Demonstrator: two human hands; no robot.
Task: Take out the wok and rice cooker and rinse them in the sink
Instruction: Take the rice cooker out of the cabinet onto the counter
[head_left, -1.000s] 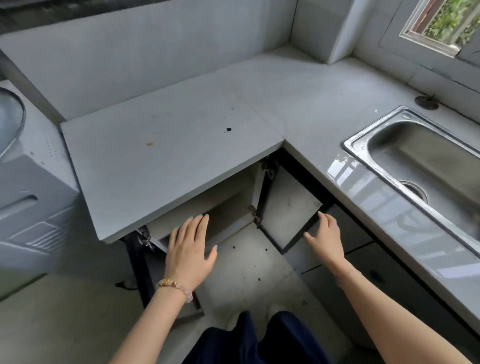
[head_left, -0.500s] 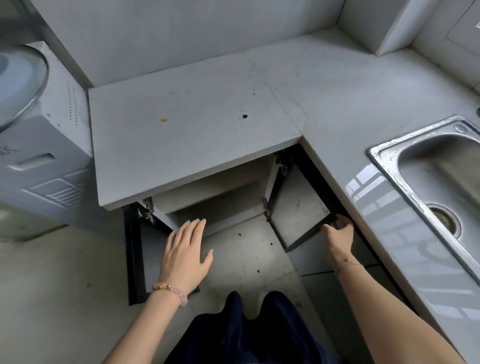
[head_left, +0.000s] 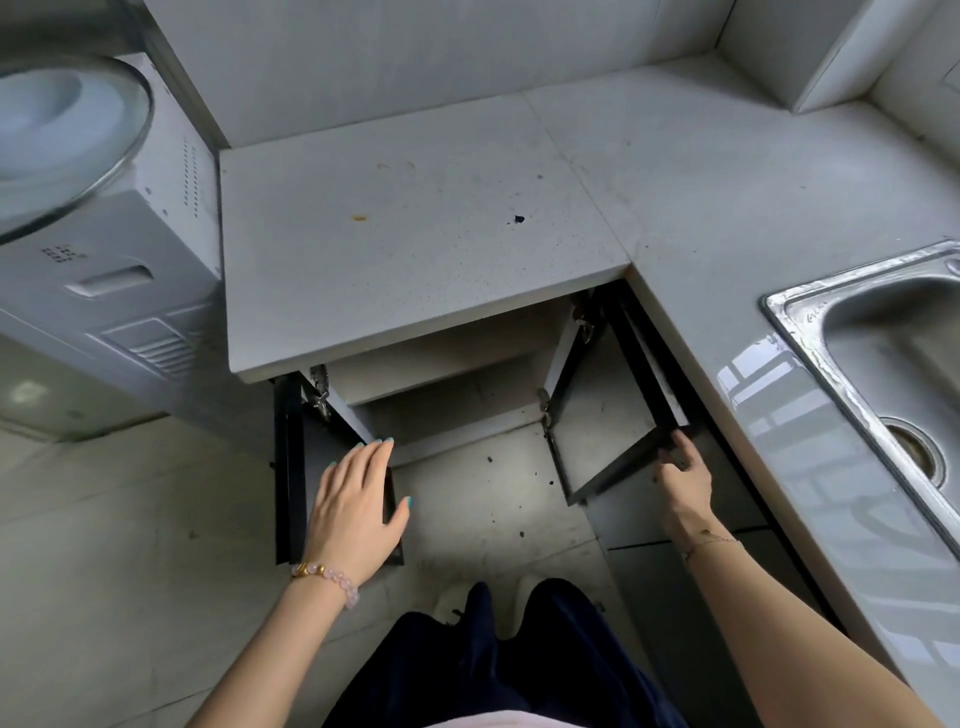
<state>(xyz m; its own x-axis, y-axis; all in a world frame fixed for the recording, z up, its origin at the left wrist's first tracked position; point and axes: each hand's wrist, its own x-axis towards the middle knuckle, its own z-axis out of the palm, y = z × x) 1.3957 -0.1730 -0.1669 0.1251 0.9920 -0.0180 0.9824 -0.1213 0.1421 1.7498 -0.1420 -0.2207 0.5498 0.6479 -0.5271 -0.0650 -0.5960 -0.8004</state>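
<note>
Two black-edged cabinet doors stand open under the grey countertop (head_left: 415, 234). My left hand (head_left: 358, 509) lies flat against the left door (head_left: 291, 467), fingers spread. My right hand (head_left: 683, 483) grips the outer edge of the right door (head_left: 597, 441). The cabinet opening (head_left: 447, 395) between them shows a pale shelf and bare back wall. Neither the wok nor the rice cooker is in view. The steel sink (head_left: 883, 364) sits in the counter at the right, with its drain (head_left: 914, 457) visible.
A white appliance (head_left: 119, 270) with a round glass lid (head_left: 57, 140) stands left of the counter. The tiled floor (head_left: 488, 509) in front of the cabinet has dark specks. My dark-trousered legs (head_left: 493, 665) are at the bottom centre.
Both doors have swung wider open. My right hand went from the door's face to gripping its outer edge. The view has tilted down and left, showing less of the sink.
</note>
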